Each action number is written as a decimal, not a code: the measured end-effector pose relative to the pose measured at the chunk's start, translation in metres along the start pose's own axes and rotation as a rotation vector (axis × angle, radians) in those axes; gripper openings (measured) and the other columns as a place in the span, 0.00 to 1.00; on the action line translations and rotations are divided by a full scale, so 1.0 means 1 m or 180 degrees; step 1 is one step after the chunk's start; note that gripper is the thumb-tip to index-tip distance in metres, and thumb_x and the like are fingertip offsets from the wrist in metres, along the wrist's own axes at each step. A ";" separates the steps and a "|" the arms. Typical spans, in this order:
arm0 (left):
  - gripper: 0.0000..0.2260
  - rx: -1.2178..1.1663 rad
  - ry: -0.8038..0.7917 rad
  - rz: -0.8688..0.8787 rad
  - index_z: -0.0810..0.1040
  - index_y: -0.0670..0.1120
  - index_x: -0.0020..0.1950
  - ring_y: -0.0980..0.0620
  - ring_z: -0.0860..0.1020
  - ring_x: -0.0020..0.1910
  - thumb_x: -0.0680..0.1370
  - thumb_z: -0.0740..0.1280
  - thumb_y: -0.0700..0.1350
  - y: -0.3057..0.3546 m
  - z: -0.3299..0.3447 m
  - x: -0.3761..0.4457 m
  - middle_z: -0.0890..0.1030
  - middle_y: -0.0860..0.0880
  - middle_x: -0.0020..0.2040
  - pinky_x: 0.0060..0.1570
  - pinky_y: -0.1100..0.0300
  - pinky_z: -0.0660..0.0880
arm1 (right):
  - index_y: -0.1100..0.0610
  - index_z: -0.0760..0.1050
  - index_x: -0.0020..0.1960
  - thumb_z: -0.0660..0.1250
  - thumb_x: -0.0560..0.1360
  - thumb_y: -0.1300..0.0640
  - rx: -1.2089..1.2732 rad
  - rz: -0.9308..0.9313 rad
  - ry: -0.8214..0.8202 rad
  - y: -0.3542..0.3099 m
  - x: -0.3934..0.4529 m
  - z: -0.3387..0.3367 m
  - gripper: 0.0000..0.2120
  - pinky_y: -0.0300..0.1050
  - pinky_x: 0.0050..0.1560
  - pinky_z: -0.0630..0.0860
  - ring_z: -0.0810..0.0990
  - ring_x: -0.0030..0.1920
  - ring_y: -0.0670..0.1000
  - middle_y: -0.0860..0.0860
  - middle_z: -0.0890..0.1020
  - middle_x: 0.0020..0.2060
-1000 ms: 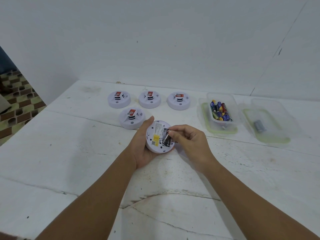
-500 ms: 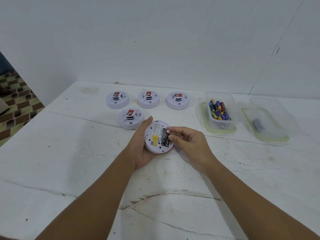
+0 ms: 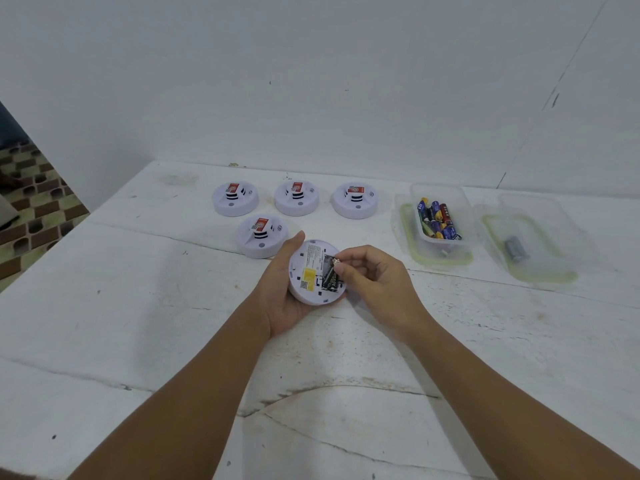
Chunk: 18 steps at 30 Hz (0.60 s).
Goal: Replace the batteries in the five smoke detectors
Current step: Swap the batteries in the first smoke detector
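My left hand (image 3: 282, 294) cradles a white smoke detector (image 3: 311, 275) turned back-up, with a yellow label and an open battery bay. A black battery (image 3: 330, 277) lies in that bay, and the thumb and forefinger of my right hand (image 3: 374, 282) pinch its top end. One other detector (image 3: 261, 236) sits face-up just behind my left hand. Three more stand in a row behind it: left detector (image 3: 235, 199), middle detector (image 3: 296, 198), right detector (image 3: 355, 200).
A clear tub (image 3: 464, 216) of several coloured batteries rests on its green-rimmed lid at the right. Further right, a second clear tub (image 3: 540, 237) holds one grey battery (image 3: 516, 248). The white table (image 3: 138, 323) meets the wall behind; its left edge drops to a patterned floor.
The view has shifted slightly. My right fingers have slid from the battery's middle up to its top end, and the battery now lies lower in the bay.
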<state>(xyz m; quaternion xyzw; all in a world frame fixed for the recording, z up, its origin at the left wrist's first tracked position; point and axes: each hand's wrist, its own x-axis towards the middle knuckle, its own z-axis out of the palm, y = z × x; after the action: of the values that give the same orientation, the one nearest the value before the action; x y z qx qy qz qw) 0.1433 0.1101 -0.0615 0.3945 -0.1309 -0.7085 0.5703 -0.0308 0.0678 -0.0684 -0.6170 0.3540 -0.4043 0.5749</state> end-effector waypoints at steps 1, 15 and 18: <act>0.24 -0.0012 -0.0007 -0.0002 0.80 0.41 0.64 0.39 0.84 0.54 0.80 0.65 0.60 0.000 0.000 0.000 0.84 0.37 0.58 0.60 0.40 0.78 | 0.57 0.84 0.54 0.74 0.78 0.63 -0.0007 -0.0020 0.0030 -0.001 0.000 0.001 0.05 0.45 0.51 0.82 0.84 0.45 0.50 0.54 0.88 0.45; 0.24 -0.0063 -0.0004 -0.0010 0.81 0.41 0.64 0.39 0.84 0.56 0.80 0.66 0.60 0.000 -0.001 0.001 0.84 0.37 0.60 0.62 0.41 0.77 | 0.54 0.82 0.50 0.75 0.79 0.60 -0.0522 -0.0565 0.0438 -0.004 -0.006 0.004 0.03 0.45 0.50 0.82 0.86 0.46 0.48 0.48 0.86 0.43; 0.25 -0.0109 -0.0030 -0.0055 0.81 0.41 0.64 0.38 0.81 0.61 0.81 0.65 0.60 0.000 -0.002 0.000 0.83 0.36 0.60 0.62 0.42 0.78 | 0.59 0.82 0.49 0.74 0.78 0.63 -0.1340 -0.1567 0.0497 0.004 -0.014 0.009 0.02 0.42 0.52 0.80 0.84 0.49 0.47 0.49 0.84 0.47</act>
<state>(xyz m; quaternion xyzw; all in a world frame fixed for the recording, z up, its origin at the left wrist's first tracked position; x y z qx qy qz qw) 0.1451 0.1103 -0.0628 0.3824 -0.1181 -0.7174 0.5702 -0.0285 0.0844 -0.0733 -0.7564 0.3129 -0.4952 0.2910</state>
